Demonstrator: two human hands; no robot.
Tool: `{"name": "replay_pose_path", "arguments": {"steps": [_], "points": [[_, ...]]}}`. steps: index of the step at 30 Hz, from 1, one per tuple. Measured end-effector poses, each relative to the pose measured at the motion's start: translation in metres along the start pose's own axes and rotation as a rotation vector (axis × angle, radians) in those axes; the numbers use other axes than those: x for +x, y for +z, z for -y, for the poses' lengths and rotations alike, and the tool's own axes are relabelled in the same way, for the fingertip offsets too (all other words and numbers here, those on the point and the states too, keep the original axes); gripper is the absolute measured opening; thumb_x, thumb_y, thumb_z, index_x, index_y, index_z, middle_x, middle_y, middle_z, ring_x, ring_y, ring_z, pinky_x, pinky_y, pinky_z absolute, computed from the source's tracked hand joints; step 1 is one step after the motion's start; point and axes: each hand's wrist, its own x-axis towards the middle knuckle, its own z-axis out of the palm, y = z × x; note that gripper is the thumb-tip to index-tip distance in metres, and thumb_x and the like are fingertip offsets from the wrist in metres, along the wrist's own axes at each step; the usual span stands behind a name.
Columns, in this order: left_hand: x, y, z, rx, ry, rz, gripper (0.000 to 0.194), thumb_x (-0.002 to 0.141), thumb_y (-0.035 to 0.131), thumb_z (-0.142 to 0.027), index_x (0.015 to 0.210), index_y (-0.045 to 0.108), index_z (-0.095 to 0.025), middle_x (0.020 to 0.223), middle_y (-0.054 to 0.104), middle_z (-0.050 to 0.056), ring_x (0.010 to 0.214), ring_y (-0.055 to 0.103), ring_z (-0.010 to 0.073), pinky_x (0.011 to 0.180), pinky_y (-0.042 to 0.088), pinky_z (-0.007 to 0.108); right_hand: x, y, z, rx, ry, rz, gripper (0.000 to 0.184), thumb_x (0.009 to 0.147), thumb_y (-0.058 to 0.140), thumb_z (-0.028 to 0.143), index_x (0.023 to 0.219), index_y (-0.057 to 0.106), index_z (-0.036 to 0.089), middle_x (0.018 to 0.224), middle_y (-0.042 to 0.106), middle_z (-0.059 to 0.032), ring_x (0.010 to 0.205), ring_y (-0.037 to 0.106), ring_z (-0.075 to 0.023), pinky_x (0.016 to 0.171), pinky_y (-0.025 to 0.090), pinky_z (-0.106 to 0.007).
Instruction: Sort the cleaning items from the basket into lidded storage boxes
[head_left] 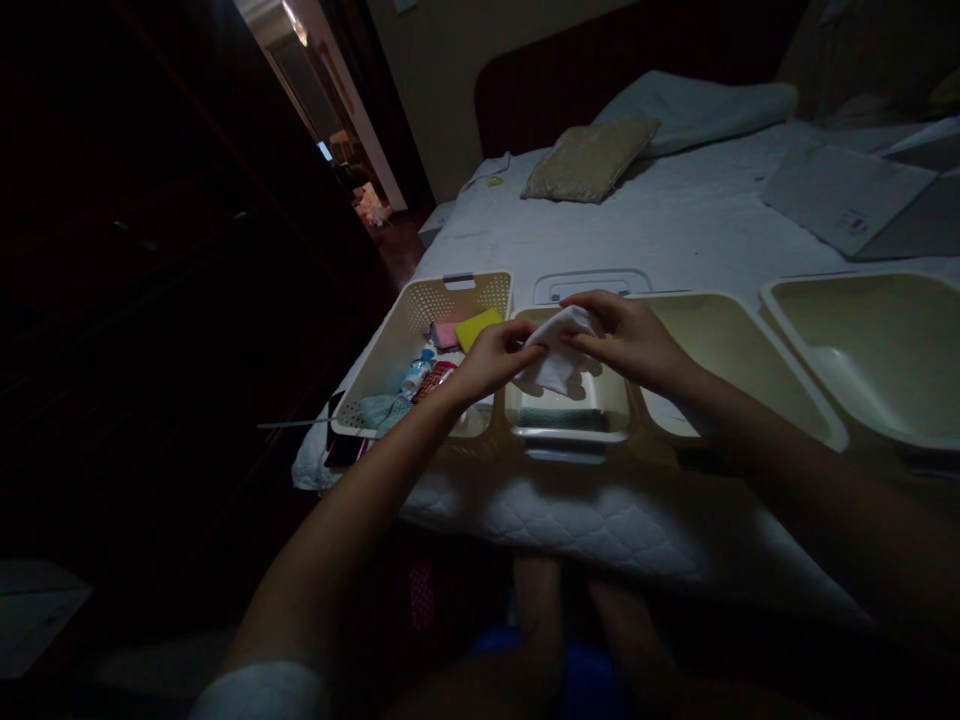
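While a holey plastic basket [379, 365] stood on the left with a bottle [415, 376] and a flat yellow thing [478, 328] inside, my left arm [382, 485] hid part of it. My left hand [495, 358] pinched a floppy white cloth [562, 345] above a smooth little tub [566, 436]. My right hand [637, 342] pinched its other side, near a bigger tub [727, 350] with round corners.

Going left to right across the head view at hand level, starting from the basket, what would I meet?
Holed basket → left hand → white cloth → right hand → rightmost bin. The small bin and wide bin overlap the hands, so they're left out.
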Motion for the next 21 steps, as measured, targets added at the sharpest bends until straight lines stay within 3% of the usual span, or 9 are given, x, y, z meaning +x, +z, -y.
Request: {"name": "replay_pose_path", "arguments": {"steps": [3, 8, 13, 18, 21], "points": [[-0.002, 0.0, 0.001, -0.027, 0.031, -0.028, 0.015, 0.071, 0.069, -0.024, 0.082, 0.071, -0.014, 0.075, 0.067, 0.003, 0.066, 0.058, 0.0104, 0.06, 0.044, 0.022, -0.003, 0.003, -0.004, -0.042, -0.003, -0.006, 0.05, 0.065, 0.073, 0.033, 0.111, 0.062, 0.019, 0.1, 0.064, -0.0072, 0.086, 0.059, -0.0234, 0.073, 0.047, -0.036], [-0.002, 0.0, 0.001, -0.066, 0.002, -0.021, 0.016, 0.069, 0.071, -0.025, 0.08, 0.068, -0.014, 0.073, 0.066, 0.001, 0.064, 0.057, 0.0098, 0.06, 0.045, 0.021, -0.005, 0.005, -0.005, -0.156, -0.052, 0.014, 0.016, 0.072, 0.061, 0.021, 0.086, 0.064, 0.016, 0.082, 0.063, -0.005, 0.078, 0.057, -0.0203, 0.069, 0.043, -0.032], [-0.002, -0.003, 0.0, -0.069, -0.113, 0.03, 0.014, 0.073, 0.068, -0.024, 0.079, 0.067, -0.011, 0.069, 0.063, 0.001, 0.063, 0.056, 0.0088, 0.06, 0.043, 0.021, -0.006, 0.004, -0.006, -0.298, -0.275, -0.075, 0.018, 0.076, 0.058, 0.016, 0.091, 0.067, 0.016, 0.086, 0.067, -0.0059, 0.076, 0.059, -0.0185, 0.068, 0.044, -0.03], [-0.008, -0.001, -0.008, -0.056, -0.245, -0.049, 0.018, 0.081, 0.064, -0.027, 0.071, 0.063, -0.012, 0.057, 0.051, -0.003, 0.05, 0.045, 0.0051, 0.047, 0.036, 0.018, -0.009, 0.005, -0.007, -0.485, -0.541, -0.1, 0.022, 0.085, 0.053, 0.015, 0.099, 0.069, 0.018, 0.097, 0.072, -0.0092, 0.088, 0.064, -0.0225, 0.077, 0.047, -0.036], [-0.009, 0.004, -0.014, -0.078, -0.341, -0.063, 0.023, 0.085, 0.062, -0.029, 0.068, 0.06, -0.013, 0.055, 0.049, -0.004, 0.046, 0.045, 0.0053, 0.048, 0.044, 0.02, -0.011, 0.009, -0.005, -0.608, -0.639, -0.15, 0.023, 0.091, 0.05, 0.017, 0.1, 0.07, 0.019, 0.102, 0.073, -0.0086, 0.093, 0.065, -0.0225, 0.083, 0.045, -0.039]]}}
